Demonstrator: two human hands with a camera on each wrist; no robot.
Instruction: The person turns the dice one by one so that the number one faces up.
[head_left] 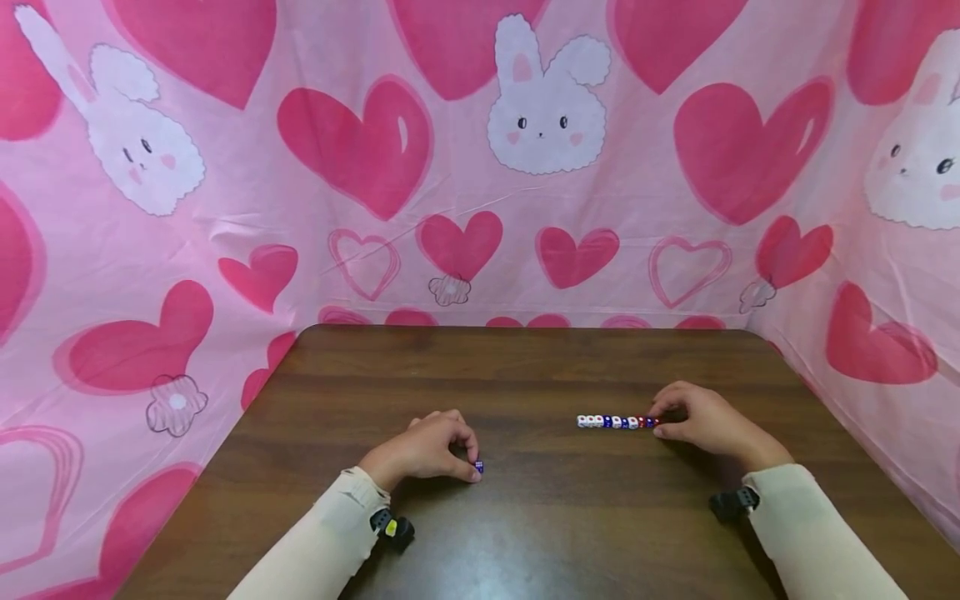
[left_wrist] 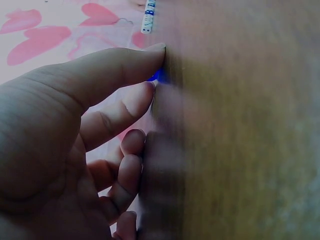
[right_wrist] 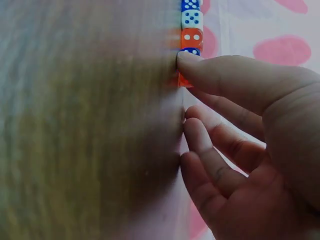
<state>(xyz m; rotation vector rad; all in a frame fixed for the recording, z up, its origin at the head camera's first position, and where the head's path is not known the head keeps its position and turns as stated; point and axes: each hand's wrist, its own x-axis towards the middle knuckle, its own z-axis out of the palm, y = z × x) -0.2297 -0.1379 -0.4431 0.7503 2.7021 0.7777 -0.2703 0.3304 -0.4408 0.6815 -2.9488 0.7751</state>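
Observation:
On the brown table, my left hand [head_left: 427, 446] pinches a small blue die [head_left: 479, 467] between thumb and index finger. Only a sliver of that die shows in the left wrist view, between the two fingertips. Further right lies a straight row of dice [head_left: 617, 422] in white, blue and red, set face to face. My right hand [head_left: 708, 423] is at the row's right end and pinches the red end die [right_wrist: 185, 80] between thumb and index finger. Its thumb also overlaps the blue die [right_wrist: 194, 51] beside it in the right wrist view.
The wooden table [head_left: 525, 367] has rounded far corners. Behind it and along both sides hangs a pink cloth [head_left: 465, 183] with hearts and rabbits. A dark wrist camera [head_left: 393, 529] sits on the left wrist, another camera [head_left: 733, 504] on the right.

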